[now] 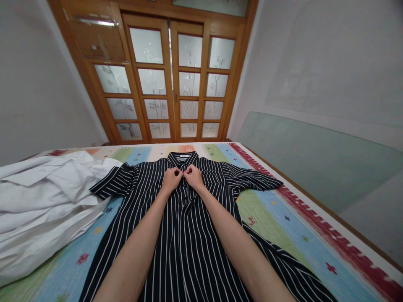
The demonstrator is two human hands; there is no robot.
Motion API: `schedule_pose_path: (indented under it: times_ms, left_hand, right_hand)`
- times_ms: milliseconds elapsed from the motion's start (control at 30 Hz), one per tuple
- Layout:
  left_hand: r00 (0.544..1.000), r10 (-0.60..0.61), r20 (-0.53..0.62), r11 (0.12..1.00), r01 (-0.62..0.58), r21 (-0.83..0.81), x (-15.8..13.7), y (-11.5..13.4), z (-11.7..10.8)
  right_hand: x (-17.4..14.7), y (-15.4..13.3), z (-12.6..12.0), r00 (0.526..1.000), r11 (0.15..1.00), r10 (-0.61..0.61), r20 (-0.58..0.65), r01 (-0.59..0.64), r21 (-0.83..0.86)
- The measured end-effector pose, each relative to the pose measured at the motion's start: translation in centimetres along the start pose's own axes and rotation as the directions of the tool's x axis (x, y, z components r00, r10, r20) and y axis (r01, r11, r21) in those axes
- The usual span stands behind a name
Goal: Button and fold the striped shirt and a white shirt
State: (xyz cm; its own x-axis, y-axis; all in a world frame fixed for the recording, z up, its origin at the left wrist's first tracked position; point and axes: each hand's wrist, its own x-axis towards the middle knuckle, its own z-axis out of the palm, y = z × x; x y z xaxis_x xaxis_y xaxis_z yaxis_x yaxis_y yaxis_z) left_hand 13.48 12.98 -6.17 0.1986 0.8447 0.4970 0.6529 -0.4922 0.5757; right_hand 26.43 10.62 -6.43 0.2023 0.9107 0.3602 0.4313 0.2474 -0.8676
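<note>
From my remote station, I view the work area through the head camera. At the far end stand framed brown wooden doors with frosted glass panes. In front of them, a printed multicoloured striped covering forms the work surface. On it, the black short-sleeved cloth shirt with thin white stripes lies front side up, collar toward the doors, its lower end running out of view. A rumpled white cloth garment lies to the left, against the shirt's left-hand sleeve in view.

Hand state: the left hand and the right hand sit side by side below the collar; on each, thumb and forefinger are together, pinching the shirt's front opening.

Step in hand, as I judge it: handling a front fastening. I cannot tell whether it is being closed or opened; any button is too small to see. The next move calls for a steady two-handed fingertip pinch with the cloth edges aligned.

Containers: the striped chest pocket; its contents cannot be determined.
</note>
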Motion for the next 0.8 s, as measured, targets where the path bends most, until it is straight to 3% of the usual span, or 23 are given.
schedule_pose_path:
  times_ms: [467, 800]
  left_hand:
    - [1.000, -0.021, -0.018, 0.999, 0.022, 0.047, 0.1, -0.8, 0.6]
    - [1.000, -0.013, -0.008, 0.998, 0.014, 0.053, 0.2, -1.1, 0.8]
  right_hand:
    - [0.0, -0.4, -0.1, 1.000, 0.998, -0.014, 0.002, 0.014, -0.054]
    - [-0.1, -0.7, -0.2, 0.998, 0.997, 0.056, 0.020, -0.055, -0.047]
